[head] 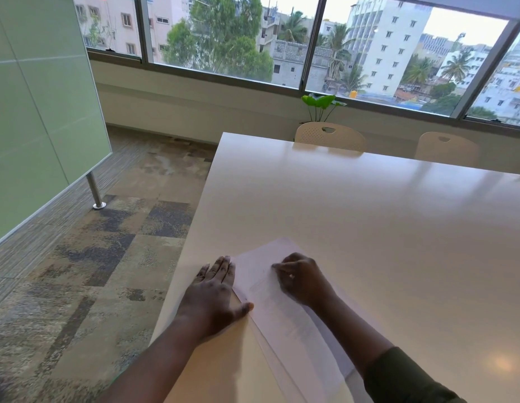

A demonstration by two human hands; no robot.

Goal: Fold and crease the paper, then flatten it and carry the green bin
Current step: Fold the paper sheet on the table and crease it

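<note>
Pinning folded white paper sheet on glossy white table: left hand flat, fingers straight, anchoring edge; right hand fingers curled, pressing crease. Green bin not showing.

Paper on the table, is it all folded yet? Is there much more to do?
Partly. The paper already lies folded over itself on the white table. Right now the left hand presses flat at its edge while the right hand rests curled on top, apparently creasing. Left to do: flattening it and carrying the green bin, which isn't in view.
</note>
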